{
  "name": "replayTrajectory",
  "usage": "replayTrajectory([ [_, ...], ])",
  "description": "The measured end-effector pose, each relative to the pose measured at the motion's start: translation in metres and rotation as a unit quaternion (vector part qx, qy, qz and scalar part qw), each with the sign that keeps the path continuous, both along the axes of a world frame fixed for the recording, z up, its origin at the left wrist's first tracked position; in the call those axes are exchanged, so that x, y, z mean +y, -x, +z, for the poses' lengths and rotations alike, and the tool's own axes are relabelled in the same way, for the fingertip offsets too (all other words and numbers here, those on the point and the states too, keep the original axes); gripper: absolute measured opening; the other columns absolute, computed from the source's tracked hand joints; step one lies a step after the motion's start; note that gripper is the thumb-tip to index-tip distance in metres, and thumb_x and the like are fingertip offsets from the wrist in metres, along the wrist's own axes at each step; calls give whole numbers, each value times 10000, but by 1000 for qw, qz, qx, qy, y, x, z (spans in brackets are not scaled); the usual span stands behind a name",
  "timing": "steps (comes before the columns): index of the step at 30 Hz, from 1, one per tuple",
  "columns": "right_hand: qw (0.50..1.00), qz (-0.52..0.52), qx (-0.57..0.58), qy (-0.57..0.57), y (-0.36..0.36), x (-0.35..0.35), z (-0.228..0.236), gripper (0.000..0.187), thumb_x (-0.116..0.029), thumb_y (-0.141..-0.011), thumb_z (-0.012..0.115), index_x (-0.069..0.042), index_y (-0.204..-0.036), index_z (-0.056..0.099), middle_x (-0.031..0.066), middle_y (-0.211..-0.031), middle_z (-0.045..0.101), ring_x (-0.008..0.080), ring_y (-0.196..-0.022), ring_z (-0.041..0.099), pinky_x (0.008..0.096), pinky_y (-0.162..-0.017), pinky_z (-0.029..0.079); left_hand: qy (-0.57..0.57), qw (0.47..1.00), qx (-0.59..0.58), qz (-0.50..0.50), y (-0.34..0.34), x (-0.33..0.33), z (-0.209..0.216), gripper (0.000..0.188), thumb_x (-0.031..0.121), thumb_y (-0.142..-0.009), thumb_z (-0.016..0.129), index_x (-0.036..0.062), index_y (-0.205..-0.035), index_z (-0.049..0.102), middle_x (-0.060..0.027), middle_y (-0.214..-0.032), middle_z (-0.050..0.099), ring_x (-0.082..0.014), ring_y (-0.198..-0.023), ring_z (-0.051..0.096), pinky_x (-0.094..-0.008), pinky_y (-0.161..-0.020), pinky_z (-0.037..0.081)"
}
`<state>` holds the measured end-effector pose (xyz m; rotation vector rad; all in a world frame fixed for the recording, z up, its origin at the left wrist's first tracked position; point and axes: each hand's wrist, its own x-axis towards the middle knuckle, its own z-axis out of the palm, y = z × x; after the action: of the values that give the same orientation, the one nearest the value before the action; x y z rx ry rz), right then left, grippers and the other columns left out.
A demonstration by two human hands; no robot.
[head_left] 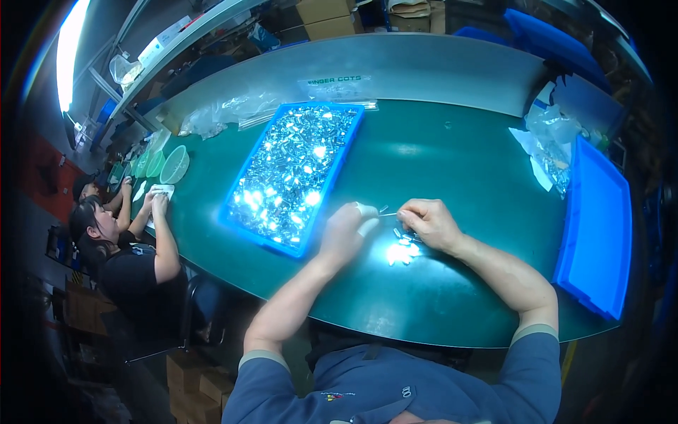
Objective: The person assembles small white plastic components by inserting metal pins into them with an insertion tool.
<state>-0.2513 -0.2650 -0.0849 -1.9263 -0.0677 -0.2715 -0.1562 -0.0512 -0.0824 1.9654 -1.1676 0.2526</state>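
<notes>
My left hand (344,234) is closed, with pale finger cots (366,210) on its thumb and a finger. Whatever sits between those fingertips is too small to make out. My right hand (432,225) pinches a thin pale rod (388,215) that spans the gap to the left fingertips. Below and between the hands lies a small pile of shiny metal pieces (401,252) on the green table (438,162). Left of my left hand is a blue tray (336,173) filled with many more small, glinting metal pieces.
At the right edge rests an empty blue tray (597,230), beside plastic bags (554,145) with small parts. Clear bags (233,109) lie along the back panel. Green baskets (175,165) stand at the far left, where two people (134,265) work. Cardboard boxes (191,378) sit below the table.
</notes>
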Motion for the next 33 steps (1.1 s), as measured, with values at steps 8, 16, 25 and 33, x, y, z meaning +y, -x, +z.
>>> replayTrajectory([
  [8, 993, 48, 102, -32, 1, 8, 2, 412, -299, -1045, 556, -29, -760, 680, 32, -557, 604, 102, -507, 559, 306, -501, 435, 19, 998, -33, -48, 5, -3, 8, 166, 28, -803, 786, 24, -935, 686, -111, -883, 690, -294, -828, 660, -392, -723, 526],
  [16, 996, 29, 75, -32, -1, 13, 1, 390, -294, -1055, 555, -32, -805, 698, 3, -591, 607, 67, -548, 510, 269, -509, 396, 20, 997, -52, -57, 5, -3, 15, 169, 27, -794, 786, 29, -919, 673, -107, -864, 676, -299, -808, 639, -398, -708, 516],
  [25, 985, -83, 2, -149, -10, -7, -11, 397, -285, -1060, 553, -20, -785, 662, -2, -613, 598, 53, -566, 500, 255, -530, 383, -29, 975, -167, 144, -66, 52, 54, 151, 71, -832, 785, 42, -952, 698, -125, -895, 708, -281, -820, 692, -382, -738, 550],
  [33, 987, -74, 30, -141, -10, -10, -18, 398, -321, -1056, 551, -44, -798, 672, -11, -633, 609, 44, -579, 516, 221, -547, 396, -107, 933, -236, 251, -126, 72, 85, 177, 98, -855, 768, 36, -1008, 704, -132, -985, 709, -291, -950, 689, -401, -820, 538],
])
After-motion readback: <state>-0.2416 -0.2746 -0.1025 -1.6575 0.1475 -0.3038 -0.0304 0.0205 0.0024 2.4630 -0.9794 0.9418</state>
